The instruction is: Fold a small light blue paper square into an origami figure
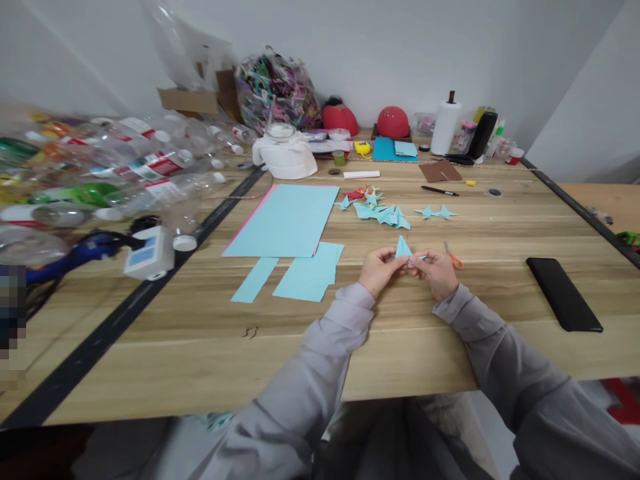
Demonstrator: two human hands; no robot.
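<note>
A small folded piece of light-blue paper (403,247) is pinched between both hands above the wooden table. My left hand (379,269) grips its left side, thumb and fingers pressed together. On its right, my right hand (438,272) holds a thin pointed part of the same paper. Just beyond the hands lie several folded blue paper figures (383,213), with a few red and orange ones among them. Two more blue figures (436,212) rest to their right. Orange-handled scissors (455,259) lie beside my right hand, partly hidden by it.
Blue sheets (287,220) and cut pieces (313,273) lie left of the hands. A black phone (565,294) is at the right. Plastic bottles (150,163) and a white power socket (150,253) crowd the left. Behind stand a paper roll (445,129) and a black pen (440,191).
</note>
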